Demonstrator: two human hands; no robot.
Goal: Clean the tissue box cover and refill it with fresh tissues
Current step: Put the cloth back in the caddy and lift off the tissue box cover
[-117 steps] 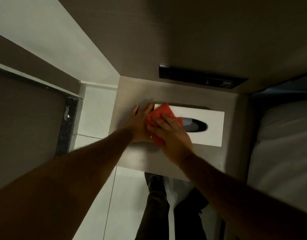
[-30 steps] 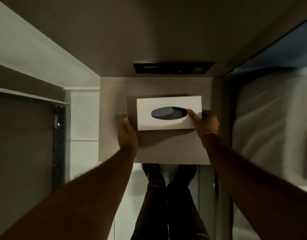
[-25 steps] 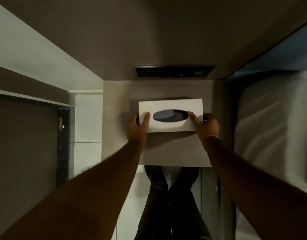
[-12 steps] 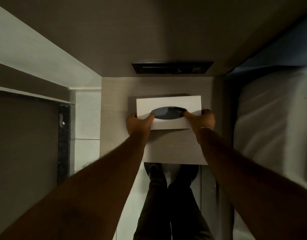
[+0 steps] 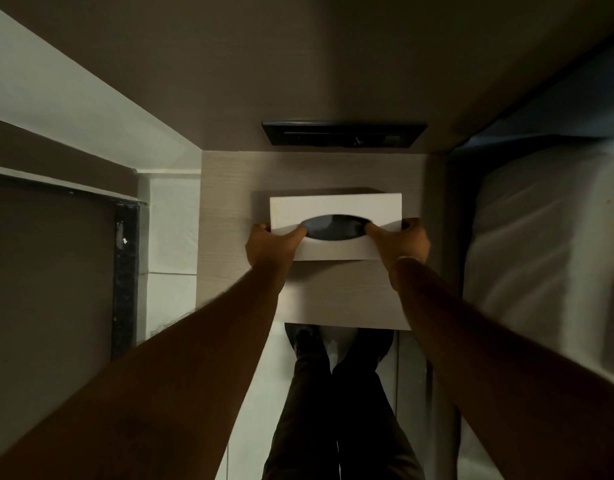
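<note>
A white rectangular tissue box cover (image 5: 333, 205) with a dark oval slot (image 5: 335, 227) rests on a small pale wooden bedside table (image 5: 229, 188). My left hand (image 5: 269, 245) grips the cover's left end, thumb on top at the slot's left edge. My right hand (image 5: 400, 242) grips the right end, thumb at the slot's right edge. No tissue shows in the slot, which looks dark inside. No cloth is in view.
A black switch panel (image 5: 343, 134) is set in the wall behind the table. A bed with white bedding (image 5: 541, 237) lies to the right. To the left are a pale tiled floor (image 5: 172, 237) and a dark panel (image 5: 49, 271). My legs (image 5: 333, 410) stand below the table.
The red cloth that wiped the cover is gone from view. My left hand moved from the tabletop onto the cover's left end. Both thumbs slid in to the slot's edges.
</note>
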